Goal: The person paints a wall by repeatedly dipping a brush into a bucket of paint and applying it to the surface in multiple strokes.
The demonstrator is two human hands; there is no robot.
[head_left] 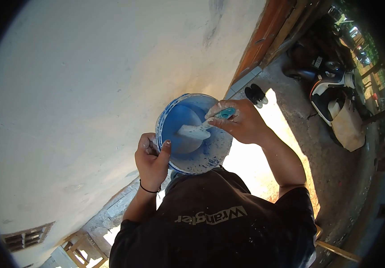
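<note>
A round blue bucket, spattered with white along its rim and inner wall, is tilted in front of my chest. My left hand grips its left rim, thumb on the inside and fingers around the outside. In my right hand, the fingers pinch the teal handle of a paintbrush. The brush's white-coated head points left, inside the bucket's mouth. White smears mark my right fingers.
A pale wall rises close on the left, with a wooden door frame beyond. Black shoes sit on the floor by the door. A parked motor scooter stands at right, and a small barred window is low in the wall.
</note>
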